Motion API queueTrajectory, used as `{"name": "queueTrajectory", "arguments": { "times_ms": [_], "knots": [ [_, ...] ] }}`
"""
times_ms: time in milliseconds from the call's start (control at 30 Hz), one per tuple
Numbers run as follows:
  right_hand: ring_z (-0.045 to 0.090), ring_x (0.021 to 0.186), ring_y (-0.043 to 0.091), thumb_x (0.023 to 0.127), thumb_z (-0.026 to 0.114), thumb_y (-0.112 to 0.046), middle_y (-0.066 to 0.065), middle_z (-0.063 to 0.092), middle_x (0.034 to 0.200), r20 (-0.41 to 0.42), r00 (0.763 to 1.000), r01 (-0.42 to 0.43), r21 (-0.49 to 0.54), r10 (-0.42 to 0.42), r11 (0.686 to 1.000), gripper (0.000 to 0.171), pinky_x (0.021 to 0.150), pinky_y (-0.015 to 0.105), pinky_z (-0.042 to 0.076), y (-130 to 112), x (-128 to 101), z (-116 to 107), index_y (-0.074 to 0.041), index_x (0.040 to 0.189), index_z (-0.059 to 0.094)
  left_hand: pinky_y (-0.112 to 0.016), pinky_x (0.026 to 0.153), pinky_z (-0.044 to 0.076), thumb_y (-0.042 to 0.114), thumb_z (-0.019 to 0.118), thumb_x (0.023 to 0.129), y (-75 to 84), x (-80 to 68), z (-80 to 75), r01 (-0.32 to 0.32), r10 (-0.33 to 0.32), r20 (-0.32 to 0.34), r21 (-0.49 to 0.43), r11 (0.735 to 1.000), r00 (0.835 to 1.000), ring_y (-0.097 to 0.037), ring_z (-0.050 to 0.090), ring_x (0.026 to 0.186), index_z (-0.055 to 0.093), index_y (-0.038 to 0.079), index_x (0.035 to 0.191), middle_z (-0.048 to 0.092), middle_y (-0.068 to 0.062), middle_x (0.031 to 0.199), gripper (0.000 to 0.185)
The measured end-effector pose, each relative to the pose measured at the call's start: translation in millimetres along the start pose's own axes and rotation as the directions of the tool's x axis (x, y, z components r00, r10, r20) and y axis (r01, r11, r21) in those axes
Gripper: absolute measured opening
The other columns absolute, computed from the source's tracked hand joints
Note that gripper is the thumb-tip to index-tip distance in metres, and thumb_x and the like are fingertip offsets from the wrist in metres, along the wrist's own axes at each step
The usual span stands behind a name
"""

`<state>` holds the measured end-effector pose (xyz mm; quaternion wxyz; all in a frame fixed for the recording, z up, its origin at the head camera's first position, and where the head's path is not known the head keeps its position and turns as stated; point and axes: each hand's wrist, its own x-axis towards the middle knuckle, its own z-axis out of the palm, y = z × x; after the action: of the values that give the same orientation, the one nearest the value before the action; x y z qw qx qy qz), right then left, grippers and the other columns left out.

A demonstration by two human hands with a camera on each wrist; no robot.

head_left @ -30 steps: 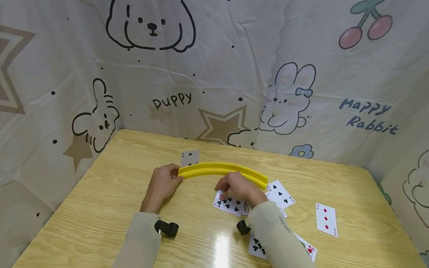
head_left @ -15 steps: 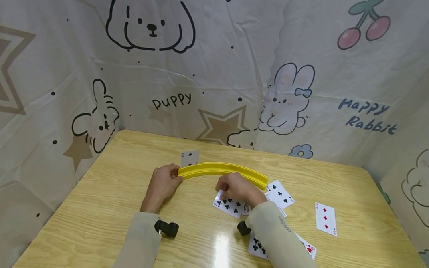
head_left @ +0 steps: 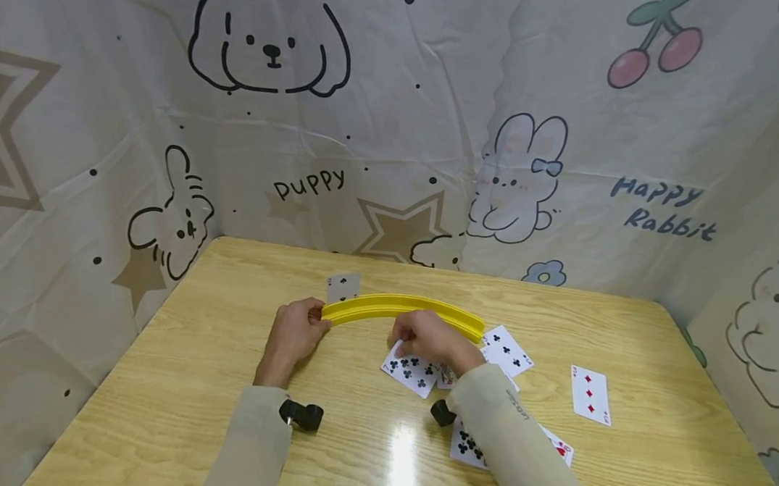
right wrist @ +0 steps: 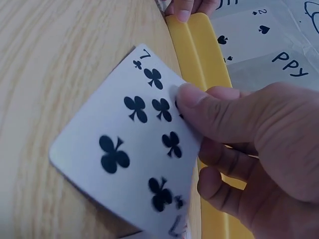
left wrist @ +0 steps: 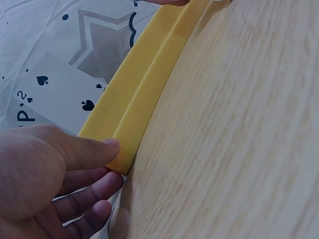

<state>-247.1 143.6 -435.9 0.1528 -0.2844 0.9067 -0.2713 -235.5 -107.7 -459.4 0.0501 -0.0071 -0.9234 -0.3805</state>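
Note:
My left hand (head_left: pixel 295 335) grips the left end of a curved yellow card holder (head_left: pixel 374 304), thumb on its face in the left wrist view. A two of spades (head_left: pixel 343 285) stands upright at that end, its lower edge hidden by the holder. My right hand (head_left: pixel 430 337) pinches a seven of clubs (right wrist: pixel 144 124) by one edge, thumb on its face, just in front of the holder's middle. In the right wrist view the card is tilted, its near corner lifted toward the camera. Another card, partly hidden, lies under the right hand.
Beside the holder's right end lies a clubs card (head_left: pixel 507 351), overlapping others. A three of diamonds (head_left: pixel 590 396) lies farther right on the wooden table (head_left: pixel 191 338). Under the right forearm a clubs card (head_left: pixel 464 446) and a hearts card (head_left: pixel 561 447) stick out. A printed cloth hangs behind.
The seven of clubs has turned and shifted slightly toward the left as my right fingers take it up. My left hand and the holder have stayed in place.

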Motion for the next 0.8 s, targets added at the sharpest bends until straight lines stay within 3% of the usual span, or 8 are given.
{"name": "queueTrajectory", "arguments": {
  "times_ms": [200,800],
  "knots": [
    [0.053,0.067,0.009,0.078,0.069,-0.016,-0.008,0.059,0.077,-0.023,0.999,0.023,0.006,-0.023,1.0,0.014,0.06,0.023,0.046,-1.8,-0.6,-1.8,-0.012,0.091,0.066,-0.031,0.066,0.049,0.015,0.07,0.077,-0.7,-0.9,1.3,0.004,-0.004,0.002,0.0,1.0,1.0,-0.015,0.058,0.075,0.061,0.004,0.108,0.062,-0.007,0.092,0.034],
    [0.052,0.068,0.01,0.077,0.069,-0.019,-0.007,0.057,0.075,-0.137,0.989,0.069,0.048,-0.062,0.996,0.008,0.06,0.025,0.045,-11.3,-5.4,-14.3,-0.017,0.081,0.062,-0.031,0.066,0.049,0.016,0.069,0.078,-1.8,0.2,1.7,-0.003,0.003,-0.002,-0.007,1.0,1.0,-0.015,0.058,0.076,0.061,0.004,0.108,0.062,-0.006,0.092,0.034]
  ]
}}
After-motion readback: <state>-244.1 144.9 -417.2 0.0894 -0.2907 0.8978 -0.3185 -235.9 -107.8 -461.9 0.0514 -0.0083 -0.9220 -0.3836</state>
